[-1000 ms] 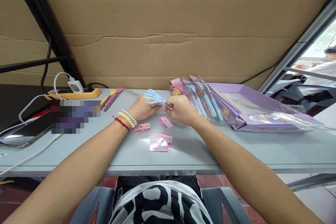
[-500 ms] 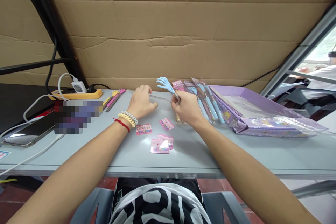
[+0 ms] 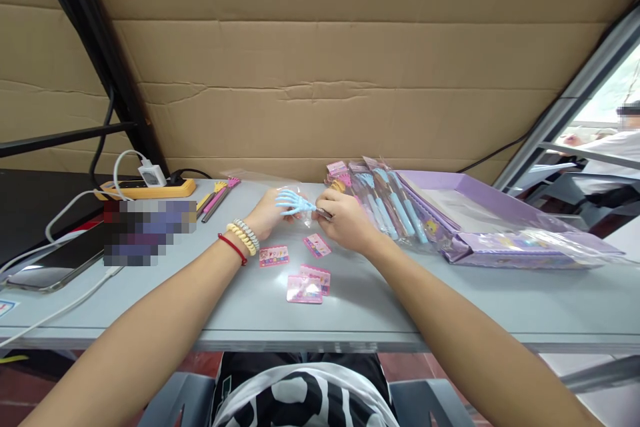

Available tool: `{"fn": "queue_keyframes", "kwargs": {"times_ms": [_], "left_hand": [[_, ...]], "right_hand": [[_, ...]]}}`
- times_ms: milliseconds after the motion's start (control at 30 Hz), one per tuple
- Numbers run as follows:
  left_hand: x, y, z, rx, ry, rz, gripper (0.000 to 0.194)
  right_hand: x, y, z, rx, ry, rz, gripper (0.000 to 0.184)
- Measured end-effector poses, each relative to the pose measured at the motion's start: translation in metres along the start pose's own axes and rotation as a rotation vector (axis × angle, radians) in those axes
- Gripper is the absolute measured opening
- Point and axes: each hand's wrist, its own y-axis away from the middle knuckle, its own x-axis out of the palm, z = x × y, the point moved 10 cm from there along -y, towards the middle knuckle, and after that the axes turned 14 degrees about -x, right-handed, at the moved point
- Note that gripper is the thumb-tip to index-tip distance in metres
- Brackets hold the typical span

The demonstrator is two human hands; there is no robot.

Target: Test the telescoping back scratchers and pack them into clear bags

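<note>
My right hand (image 3: 345,217) is closed around the metal handle of a light blue back scratcher (image 3: 295,203), whose hand-shaped head points left. Just behind that head is my left hand (image 3: 267,213), its fingers curled and partly covered by the scratcher. A clear plastic sleeve (image 3: 306,219) shows at the left fingertips and seems pinched there; part of it stretches behind the hand. Pink printed cards (image 3: 305,289) lie on the desk in front of my hands. To the right, several wrapped blue back scratchers (image 3: 395,207) are piled together.
A purple tray (image 3: 470,188) stands at the right, with clear plastic on its front edge. Unwrapped pink and yellow back scratchers (image 3: 220,197) lie at the left. Beyond them are a yellow power strip (image 3: 187,187), cables and a phone (image 3: 60,253). Cardboard (image 3: 320,53) backs the desk.
The blue back scratcher has been lowered and shifted left, its head now in front of my left hand. My left fingers have curled in, and the clear sleeve has moved with them.
</note>
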Motion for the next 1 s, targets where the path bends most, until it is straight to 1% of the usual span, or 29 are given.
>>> {"fn": "queue_keyframes", "kwargs": {"times_ms": [67,133,200,300,333,400,467,600,700,867,1000], "left_hand": [[-0.011,0.000,-0.005,0.041,0.057,-0.080,0.004],[-0.024,-0.001,-0.006,0.051,0.112,-0.174,0.006],[-0.035,-0.003,-0.003,0.026,0.161,-0.249,0.011],[-0.044,-0.003,0.001,-0.009,0.225,-0.299,0.020],[-0.045,-0.003,0.002,-0.012,0.239,-0.302,0.021],[-0.045,-0.002,0.001,-0.011,0.254,-0.302,0.019],[-0.042,-0.001,0.000,-0.011,0.264,-0.293,0.018],[-0.040,0.000,0.000,-0.024,0.319,-0.295,0.017],[-0.040,0.001,0.000,-0.043,0.380,-0.298,0.017],[-0.037,0.001,-0.004,-0.031,0.431,-0.239,0.021],[-0.025,0.002,-0.006,-0.027,0.432,-0.136,0.023]], "right_hand": [[-0.002,0.001,-0.007,0.040,0.017,-0.012,0.013],[-0.005,0.003,-0.016,0.111,0.047,-0.008,0.009],[-0.005,0.007,-0.028,0.229,0.071,0.057,0.007],[-0.001,0.018,-0.044,0.419,0.096,0.211,0.024],[0.000,0.021,-0.046,0.455,0.097,0.250,0.030],[-0.001,0.024,-0.047,0.483,0.101,0.293,0.037],[-0.003,0.024,-0.046,0.486,0.116,0.304,0.037],[-0.006,0.025,-0.045,0.499,0.141,0.316,0.031],[-0.006,0.026,-0.044,0.506,0.083,0.312,0.036],[-0.002,0.026,-0.044,0.486,0.037,0.300,0.039],[0.002,0.026,-0.047,0.471,-0.023,0.247,0.040]]}}
